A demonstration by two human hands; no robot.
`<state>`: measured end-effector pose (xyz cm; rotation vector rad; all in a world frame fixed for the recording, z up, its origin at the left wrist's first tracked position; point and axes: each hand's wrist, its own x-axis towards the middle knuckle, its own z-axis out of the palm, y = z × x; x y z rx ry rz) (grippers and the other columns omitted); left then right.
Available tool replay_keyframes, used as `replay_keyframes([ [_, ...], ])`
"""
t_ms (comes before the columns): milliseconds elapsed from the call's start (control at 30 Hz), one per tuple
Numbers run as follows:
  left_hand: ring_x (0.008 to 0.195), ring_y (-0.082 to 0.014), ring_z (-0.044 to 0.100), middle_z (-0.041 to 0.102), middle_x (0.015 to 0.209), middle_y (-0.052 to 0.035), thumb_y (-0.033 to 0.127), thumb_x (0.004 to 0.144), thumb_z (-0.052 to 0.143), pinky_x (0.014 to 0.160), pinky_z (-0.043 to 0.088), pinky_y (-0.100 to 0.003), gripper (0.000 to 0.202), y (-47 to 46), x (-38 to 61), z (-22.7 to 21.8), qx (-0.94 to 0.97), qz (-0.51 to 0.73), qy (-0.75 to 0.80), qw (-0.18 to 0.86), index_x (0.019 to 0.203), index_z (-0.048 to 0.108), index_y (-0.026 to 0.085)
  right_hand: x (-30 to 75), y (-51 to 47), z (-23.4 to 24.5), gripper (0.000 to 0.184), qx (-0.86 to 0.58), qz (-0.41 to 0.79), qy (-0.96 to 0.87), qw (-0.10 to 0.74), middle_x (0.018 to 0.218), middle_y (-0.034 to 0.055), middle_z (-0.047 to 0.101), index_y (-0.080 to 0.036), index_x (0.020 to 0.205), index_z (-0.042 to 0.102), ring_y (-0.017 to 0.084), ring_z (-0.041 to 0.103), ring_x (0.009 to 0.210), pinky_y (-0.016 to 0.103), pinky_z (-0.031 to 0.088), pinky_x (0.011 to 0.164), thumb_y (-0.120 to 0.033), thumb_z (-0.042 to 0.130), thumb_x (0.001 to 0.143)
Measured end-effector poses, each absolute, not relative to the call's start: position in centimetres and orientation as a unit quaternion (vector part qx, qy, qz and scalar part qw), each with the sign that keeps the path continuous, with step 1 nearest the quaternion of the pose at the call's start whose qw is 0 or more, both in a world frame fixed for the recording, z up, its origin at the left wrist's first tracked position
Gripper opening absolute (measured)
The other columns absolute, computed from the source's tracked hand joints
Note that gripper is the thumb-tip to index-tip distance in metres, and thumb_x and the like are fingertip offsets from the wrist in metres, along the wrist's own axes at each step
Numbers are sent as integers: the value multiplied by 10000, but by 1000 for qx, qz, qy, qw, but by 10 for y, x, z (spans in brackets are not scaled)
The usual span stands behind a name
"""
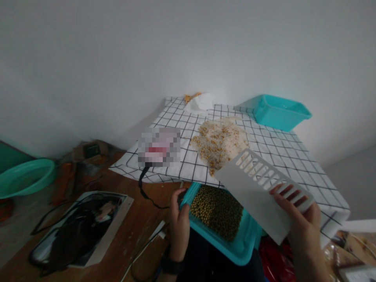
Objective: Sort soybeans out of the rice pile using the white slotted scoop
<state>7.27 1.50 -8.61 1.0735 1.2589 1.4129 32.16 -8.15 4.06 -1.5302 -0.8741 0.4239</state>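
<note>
Beyond both hands, a loose, grainy pile [220, 143] spreads over a checked cloth [282, 149], a teal bin [279, 115] and crumpled white tissue [202, 102] farther off. A pixelated item [158, 147] lies ahead of the left hand [179, 219], which clasps a rectangular teal tub [245, 252] of small round beans [217, 211] between the hands. The right hand [305, 221] grips a flat, slotted grey scraper [249, 188], hiding part of the tub.

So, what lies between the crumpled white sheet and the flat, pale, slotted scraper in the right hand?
The head view shows a heap of pale grains and yellowish beans between the sheet and the scraper, on the white, black-gridded cloth.
</note>
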Motion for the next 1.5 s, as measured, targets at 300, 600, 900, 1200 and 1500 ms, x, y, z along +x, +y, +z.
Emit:
replay_keyframes([
  [300, 1030, -308, 656, 719, 1063, -41, 253, 708, 593, 946, 484, -453, 359, 13, 72, -84, 442, 575, 510, 463, 1060, 667, 255, 315, -77, 45, 202, -678, 188, -346, 621, 738, 43, 742, -225, 808, 767, 226, 685, 648, 292, 514, 539, -405, 811, 726],
  [600, 1015, -301, 652, 714, 1046, -36, 254, 723, 585, 921, 489, -438, 349, 11, 73, -82, 444, 571, 516, 459, 1062, 667, 264, 316, -79, 43, 228, -688, 182, -335, 617, 741, 48, 734, -211, 843, 743, 231, 673, 682, 306, 489, 572, -415, 794, 756],
  [900, 1124, -328, 619, 705, 1129, -57, 230, 748, 577, 1014, 441, -486, 373, 9, 72, -86, 449, 574, 513, 454, 1110, 665, 252, 320, -78, 41, 220, -687, 182, -323, 625, 768, 39, 735, -224, 891, 743, 222, 663, 696, 316, 478, 602, -387, 807, 758],
  [1200, 1078, -321, 623, 704, 1098, -54, 230, 737, 581, 977, 454, -476, 379, 11, 71, -90, 456, 571, 512, 451, 1104, 672, 257, 321, -76, 37, 162, -669, 189, -363, 621, 815, 34, 760, -238, 873, 750, 223, 696, 756, 314, 505, 663, -370, 791, 789],
  [1500, 1058, -326, 641, 717, 1087, -55, 267, 721, 591, 944, 477, -476, 387, 13, 70, -94, 458, 578, 505, 449, 1097, 680, 252, 323, -63, 37, 193, -653, 194, -369, 632, 763, 22, 736, -219, 852, 751, 199, 684, 683, 272, 503, 587, -361, 823, 742],
])
